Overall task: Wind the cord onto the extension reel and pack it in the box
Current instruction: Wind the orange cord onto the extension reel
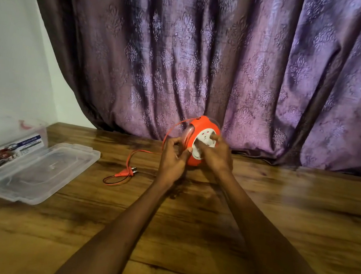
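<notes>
Cord [170,133] loops slack from the orange extension reel [197,139], held upright above the far worktop [258,205]: the left hand [172,161] curls its fingers at the reel's rim and the right hand [217,153] grips the white socket face. The loose length could ride off the spool or kink, and its plug [127,172], lying to the left, may drag and snag. Further left, the clear box [6,149] sits open with its lid [42,171] lying flat, well apart, nothing between.

A wooden table [280,209] filled the near view. A purple curtain [209,59] hung behind; a white wall [5,54] stood far left.
</notes>
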Demonstrator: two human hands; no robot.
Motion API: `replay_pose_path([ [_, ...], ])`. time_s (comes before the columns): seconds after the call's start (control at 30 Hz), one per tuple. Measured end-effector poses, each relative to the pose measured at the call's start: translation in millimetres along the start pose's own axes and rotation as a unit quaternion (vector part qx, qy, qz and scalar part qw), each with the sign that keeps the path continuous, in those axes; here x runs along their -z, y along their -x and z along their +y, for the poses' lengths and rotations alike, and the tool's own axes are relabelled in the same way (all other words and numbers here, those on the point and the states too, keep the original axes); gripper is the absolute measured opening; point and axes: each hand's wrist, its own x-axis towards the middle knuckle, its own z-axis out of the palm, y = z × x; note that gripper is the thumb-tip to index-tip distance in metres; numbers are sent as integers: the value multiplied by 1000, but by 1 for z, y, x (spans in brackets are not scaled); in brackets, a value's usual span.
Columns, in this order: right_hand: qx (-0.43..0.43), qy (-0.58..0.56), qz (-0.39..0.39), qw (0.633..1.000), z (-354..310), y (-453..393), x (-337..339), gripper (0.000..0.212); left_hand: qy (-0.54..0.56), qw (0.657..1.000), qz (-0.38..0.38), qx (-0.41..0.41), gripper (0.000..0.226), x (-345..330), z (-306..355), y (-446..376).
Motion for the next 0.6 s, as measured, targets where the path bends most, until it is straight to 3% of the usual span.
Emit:
replay_pose_path([
  [0.07, -113, -205, -18, 972, -4, 1, -3, 44, 9, 1000, -3, 9, 33, -1, 0, 1],
  [0.1, -147, -246, -21, 958, -4, 1, -4, 43, 22, 1000, -8, 19, 33, -2, 0, 2],
  [0.2, -122, -211, -44, 969, 0, -2, 0, 52, 52, 998, 8, 43, 31, -3, 1, 2],
  [0.27, -21, -11, -50, 998, 6, -9, 9, 57, 105, 991, 33, 77, 27, 1, 1, -1],
  [0.33, 115, 240, 18, 964, 15, -13, 20, 49, 134, 985, 46, 98, 23, 6, 1, -5],
  [0.37, 204, 292, 39, 934, 19, -16, 23, 39, 143, 983, 46, 103, 20, 8, 0, -7],
  [0.43, 386, 321, 17, 865, 24, -18, 25, 23, 162, 980, 40, 110, 12, 11, 0, -12],
  [0.47, 453, 329, -9, 828, 26, -20, 25, 28, 167, 979, 36, 113, 10, 12, -1, -14],
  [0.53, 521, 361, -37, 772, 30, -20, 24, 41, 164, 979, 25, 120, 7, 14, -5, -16],
  [0.6, 541, 397, -42, 740, 33, -19, 24, 51, 160, 980, 4, 123, 6, 18, -9, -18],
])
